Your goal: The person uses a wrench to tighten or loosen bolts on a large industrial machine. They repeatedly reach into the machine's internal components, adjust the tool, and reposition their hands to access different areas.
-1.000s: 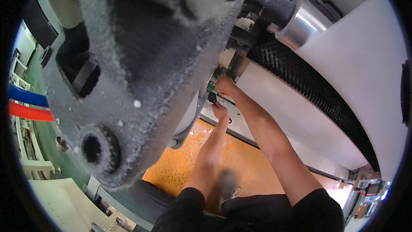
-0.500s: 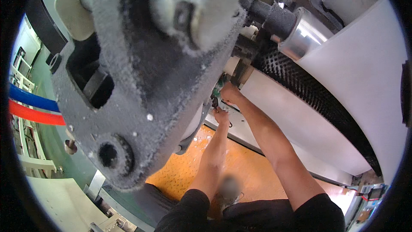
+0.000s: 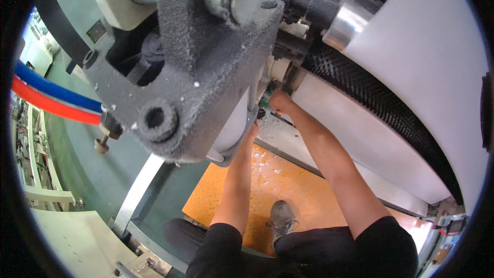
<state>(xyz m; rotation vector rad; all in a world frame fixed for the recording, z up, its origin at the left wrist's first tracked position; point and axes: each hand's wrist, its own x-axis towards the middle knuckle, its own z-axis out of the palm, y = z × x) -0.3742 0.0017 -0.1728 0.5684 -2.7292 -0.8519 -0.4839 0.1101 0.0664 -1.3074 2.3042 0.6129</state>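
Note:
Both my arms reach forward into a gap between a grey cast machine part (image 3: 206,98) and a long white panel (image 3: 339,118). My right hand (image 3: 280,102) is closed in a fist, its fingers turned away, beside something green (image 3: 267,94) down in the gap. What that hand holds is hidden. Just below it, my left hand (image 3: 255,128) is mostly covered by the grey part's edge. A small black piece (image 3: 261,114) sticks out at its fingers; its kind is too hidden to tell.
A black mesh-covered hose (image 3: 381,103) curves along the right. Blue (image 3: 59,88) and red (image 3: 54,108) hoses run to the grey part from the left. Pale scraps lie on the orange platform (image 3: 298,195), where my shoe (image 3: 282,218) stands. A metal rail (image 3: 138,185) stands at left.
My view has shifted, so the grey part appears smaller and higher, with more platform showing. My left hand is now mostly behind the part's edge. My right hand stays closed near the green thing.

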